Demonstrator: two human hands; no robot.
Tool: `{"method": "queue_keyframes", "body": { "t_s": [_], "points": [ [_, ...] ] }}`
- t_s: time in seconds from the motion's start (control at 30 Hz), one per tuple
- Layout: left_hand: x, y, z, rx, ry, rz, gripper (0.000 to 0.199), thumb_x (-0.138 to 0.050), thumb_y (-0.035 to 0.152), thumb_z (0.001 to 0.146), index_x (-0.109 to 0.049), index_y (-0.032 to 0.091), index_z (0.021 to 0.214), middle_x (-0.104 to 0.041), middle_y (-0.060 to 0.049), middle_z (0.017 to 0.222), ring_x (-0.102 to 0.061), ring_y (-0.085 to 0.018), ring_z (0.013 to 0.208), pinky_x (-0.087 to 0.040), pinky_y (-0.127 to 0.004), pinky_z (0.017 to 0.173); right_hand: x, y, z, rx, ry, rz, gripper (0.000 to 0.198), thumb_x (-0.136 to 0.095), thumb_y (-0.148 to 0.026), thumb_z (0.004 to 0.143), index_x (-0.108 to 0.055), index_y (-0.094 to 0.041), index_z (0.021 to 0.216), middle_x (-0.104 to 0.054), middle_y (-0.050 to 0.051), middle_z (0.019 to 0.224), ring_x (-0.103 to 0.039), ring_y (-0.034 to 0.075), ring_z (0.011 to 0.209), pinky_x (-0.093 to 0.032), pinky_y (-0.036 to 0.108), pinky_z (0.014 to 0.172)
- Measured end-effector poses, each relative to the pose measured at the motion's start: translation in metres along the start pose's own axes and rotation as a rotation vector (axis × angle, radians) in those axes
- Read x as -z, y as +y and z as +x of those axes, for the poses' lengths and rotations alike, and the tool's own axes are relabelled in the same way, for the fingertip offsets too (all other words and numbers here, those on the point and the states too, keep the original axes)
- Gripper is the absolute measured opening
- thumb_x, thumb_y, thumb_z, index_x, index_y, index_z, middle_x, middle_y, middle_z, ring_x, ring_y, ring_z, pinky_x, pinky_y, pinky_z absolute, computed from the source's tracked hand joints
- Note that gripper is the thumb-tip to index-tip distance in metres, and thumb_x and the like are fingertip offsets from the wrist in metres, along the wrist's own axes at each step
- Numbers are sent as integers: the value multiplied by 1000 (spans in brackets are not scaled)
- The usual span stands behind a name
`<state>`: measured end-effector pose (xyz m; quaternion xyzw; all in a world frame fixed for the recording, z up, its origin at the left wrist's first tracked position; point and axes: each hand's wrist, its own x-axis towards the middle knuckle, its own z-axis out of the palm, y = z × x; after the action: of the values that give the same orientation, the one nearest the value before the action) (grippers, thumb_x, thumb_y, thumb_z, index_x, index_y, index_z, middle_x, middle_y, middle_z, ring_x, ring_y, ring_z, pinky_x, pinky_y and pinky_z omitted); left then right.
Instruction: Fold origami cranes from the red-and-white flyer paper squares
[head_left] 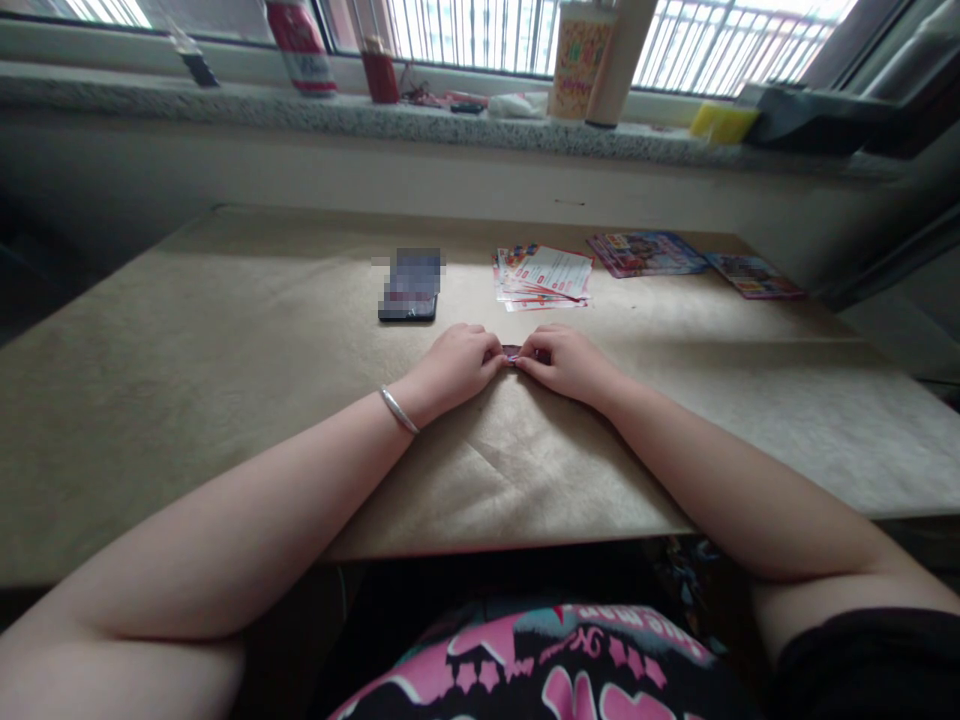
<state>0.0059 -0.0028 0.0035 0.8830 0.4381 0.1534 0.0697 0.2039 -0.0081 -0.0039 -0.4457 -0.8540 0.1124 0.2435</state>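
Both hands (466, 362) (568, 362) pinch a small dark item (512, 353) — white cards (555, 272) bear illegible print.

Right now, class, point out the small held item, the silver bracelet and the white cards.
Small held item (511, 352): head view, its exposed middle.
Silver bracelet (397, 409): head view, middle of its band.
White cards (559, 273): head view, top card's printed face.

The held piece (512, 353) looks purplish, the tabletop (225, 340) beige.
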Motion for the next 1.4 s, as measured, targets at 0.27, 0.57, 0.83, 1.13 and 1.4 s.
{"method": "queue_keyframes", "body": {
  "t_s": [0.27,0.57,0.83,1.13,1.4],
  "points": [
    [-1,-2,4,35,-5,20,24,-53,33,92,-70,16,89,-67,-7,87,-60,-21,83,-43,-31,73,5,-1,-4,59,19,-126,13,-61,-26,86,-73,-22,88,-71,2,80,-60,16,75,-41,28,71],
    [1,-6,-2,-25,56,-25,15,-57,27,88,-69,19,88,-68,-4,86,-60,-17,77,-41,-27,66,6,-2,-5,74,-14,-237,19,-58,-28,88,-76,-24,90,-73,5,90,-64,19,83,-43,31,75],
    [3,-13,-6,-115,60,-29,15,-60,23,88,-75,22,91,-71,-4,95,-63,-18,86,-46,-27,76,6,-2,-5,71,-19,-211,19,-58,-25,87,-76,-22,91,-73,5,91,-64,20,86,-43,31,76],
    [6,-10,-7,-154,39,71,19,-55,21,91,-74,19,92,-69,-6,93,-62,-19,85,-47,-28,77,6,-3,-5,57,-10,-224,18,-58,-26,86,-76,-22,89,-72,5,89,-63,19,83,-43,30,74],
    [8,-7,-7,-211,25,187,20,-53,21,94,-71,14,89,-67,-8,90,-61,-18,81,-46,-28,73,7,-8,-5,58,-50,-293,23,-53,-27,90,-75,-21,92,-73,6,95,-63,20,89,-41,30,76]
  ]
}}
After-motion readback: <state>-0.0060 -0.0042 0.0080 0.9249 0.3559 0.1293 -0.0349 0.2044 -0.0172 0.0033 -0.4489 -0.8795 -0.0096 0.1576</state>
